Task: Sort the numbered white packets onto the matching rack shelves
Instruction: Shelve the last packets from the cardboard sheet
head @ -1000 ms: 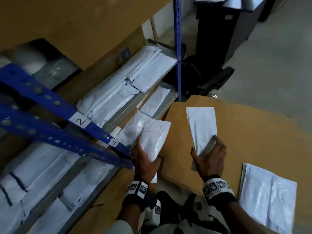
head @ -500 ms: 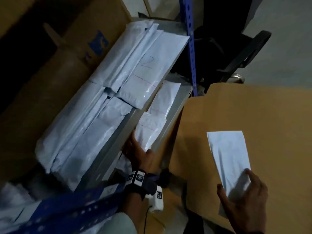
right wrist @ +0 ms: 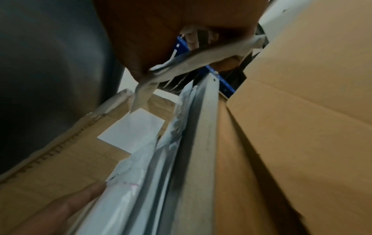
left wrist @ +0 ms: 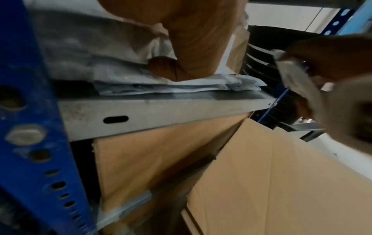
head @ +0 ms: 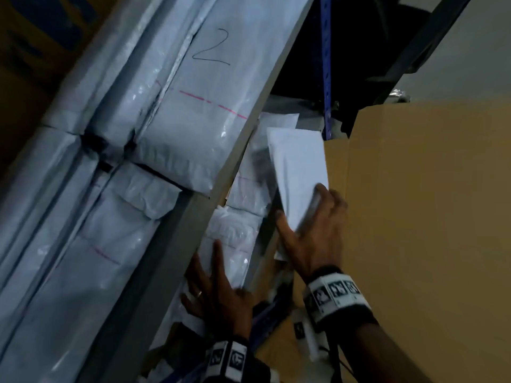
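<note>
Holding a white packet (head: 297, 172) tight, the right hand (head: 312, 230) reaches over the lower shelf (head: 265, 244), while the left hand (head: 218, 294) presses flat on the packets there (head: 235, 233).

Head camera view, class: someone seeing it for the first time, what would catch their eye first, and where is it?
Probably the handwritten 2 on the top white packet of the stack filling the upper shelf, upper left. Next, the right hand at centre right, pinching a smaller white packet beside the cardboard box. Below, the left hand lies flat on the lower shelf's packets.
</note>
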{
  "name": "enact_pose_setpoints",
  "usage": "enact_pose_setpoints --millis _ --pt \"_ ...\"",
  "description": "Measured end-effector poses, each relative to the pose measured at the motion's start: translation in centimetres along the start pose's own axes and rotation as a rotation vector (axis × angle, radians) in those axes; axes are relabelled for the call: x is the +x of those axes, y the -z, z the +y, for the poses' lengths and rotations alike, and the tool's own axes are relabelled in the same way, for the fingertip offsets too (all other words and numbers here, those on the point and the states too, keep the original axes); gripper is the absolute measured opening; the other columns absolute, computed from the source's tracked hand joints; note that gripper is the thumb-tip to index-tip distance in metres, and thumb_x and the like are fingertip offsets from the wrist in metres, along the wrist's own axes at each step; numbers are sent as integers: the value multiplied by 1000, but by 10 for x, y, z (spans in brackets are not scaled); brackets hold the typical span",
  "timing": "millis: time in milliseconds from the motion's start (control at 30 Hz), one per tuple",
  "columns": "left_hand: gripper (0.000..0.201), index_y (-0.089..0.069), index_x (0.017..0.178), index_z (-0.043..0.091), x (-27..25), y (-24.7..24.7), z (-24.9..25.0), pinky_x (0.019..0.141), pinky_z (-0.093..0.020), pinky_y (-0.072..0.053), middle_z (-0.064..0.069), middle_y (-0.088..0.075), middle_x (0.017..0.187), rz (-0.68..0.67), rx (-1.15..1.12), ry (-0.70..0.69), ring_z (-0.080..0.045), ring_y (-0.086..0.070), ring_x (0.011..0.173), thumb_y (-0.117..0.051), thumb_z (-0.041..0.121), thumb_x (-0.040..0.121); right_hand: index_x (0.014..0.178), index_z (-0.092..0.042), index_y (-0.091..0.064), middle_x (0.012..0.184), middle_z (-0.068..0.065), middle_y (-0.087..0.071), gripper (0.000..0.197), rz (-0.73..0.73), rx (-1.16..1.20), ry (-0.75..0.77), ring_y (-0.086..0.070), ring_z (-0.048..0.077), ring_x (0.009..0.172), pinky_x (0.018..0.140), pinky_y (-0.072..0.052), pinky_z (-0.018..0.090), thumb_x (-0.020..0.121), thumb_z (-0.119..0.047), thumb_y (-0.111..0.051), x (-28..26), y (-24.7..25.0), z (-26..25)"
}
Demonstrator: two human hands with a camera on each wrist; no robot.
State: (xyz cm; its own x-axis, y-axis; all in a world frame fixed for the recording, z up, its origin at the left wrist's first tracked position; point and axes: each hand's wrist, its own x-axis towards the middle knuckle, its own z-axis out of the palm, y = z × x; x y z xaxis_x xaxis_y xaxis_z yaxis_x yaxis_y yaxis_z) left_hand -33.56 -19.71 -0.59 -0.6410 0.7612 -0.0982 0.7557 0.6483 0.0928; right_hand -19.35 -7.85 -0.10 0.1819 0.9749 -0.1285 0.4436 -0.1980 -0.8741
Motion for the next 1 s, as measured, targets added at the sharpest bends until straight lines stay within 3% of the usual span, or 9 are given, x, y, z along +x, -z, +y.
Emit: enact_pose_setpoints --millis 133,333,433,500,667,767,833,900,1000 --pt "114 -19 155 47 1 -7 7 112 -64 -24 -3 -5 166 26 -85 -24 -33 -14 150 -79 21 62 150 -12 -31 156 18 -20 93 -42 -10 -11 -30 37 141 113 -40 45 81 -60 -71 33 -37 -31" --pt "61 -34 152 38 9 -21 13 116 -59 -16 -5 -14 165 158 -295 9 -31 -20 149 -39 54 93 147 -8 -33 156 21 -19 81 -124 -130 2 -36 37 134 112 -38 43 93 -63 -58 48 -66 -41" --pt "60 -34 152 36 14 -25 14 115 -59 -17 -4 -25 161 180 -280 3 -28 -27 146 -31 61 97 133 -6 -44 138 18 -34 49 -85 -31 83 -49 26 100 90 -49 36 96 -33 -63 48 -65 -32" --pt "60 -34 152 36 15 -27 13 113 -60 -19 -2 -29 160 190 -259 -17 -26 -29 145 -34 59 97 126 -7 -47 125 13 -40 36 -66 34 110 -42 16 82 76 -47 33 97 -21 -63 52 -66 -28" --pt "58 -38 151 35 16 -28 11 114 -59 -18 -3 -35 156 186 -193 17 -27 -32 143 -40 54 97 119 -18 -39 106 7 -59 27 -173 -41 113 -60 27 75 67 -55 42 102 -33 -55 65 -70 -26" --pt "58 -37 152 34 19 -25 9 115 -58 -17 -3 -35 156 191 -171 19 -27 -30 144 -36 56 98 109 -23 -43 86 -2 -61 24 -192 -305 167 -60 23 70 62 -47 33 104 -45 -45 70 -69 -25" --pt "60 -35 153 33 22 -23 9 115 -58 -17 -3 -34 158 193 -168 15 -27 -29 146 -33 58 98 107 -22 -53 92 0 -61 26 -72 -390 311 -58 24 80 71 -40 33 101 -46 -47 74 -68 -23" --pt "62 -33 154 32 25 -22 10 116 -58 -17 -3 -32 160 182 -160 6 -26 -27 147 -29 59 98 117 -21 -61 115 5 -62 33 3 -410 432 -58 29 102 85 -39 41 97 -46 -52 82 -72 -20" --pt "63 -33 155 31 28 -25 11 115 -57 -18 -3 -31 161 158 -141 -19 -26 -27 148 -28 59 98 149 -25 -45 161 7 -36 62 -119 -538 482 -33 30 147 117 -21 54 96 -57 -42 94 -78 -13"
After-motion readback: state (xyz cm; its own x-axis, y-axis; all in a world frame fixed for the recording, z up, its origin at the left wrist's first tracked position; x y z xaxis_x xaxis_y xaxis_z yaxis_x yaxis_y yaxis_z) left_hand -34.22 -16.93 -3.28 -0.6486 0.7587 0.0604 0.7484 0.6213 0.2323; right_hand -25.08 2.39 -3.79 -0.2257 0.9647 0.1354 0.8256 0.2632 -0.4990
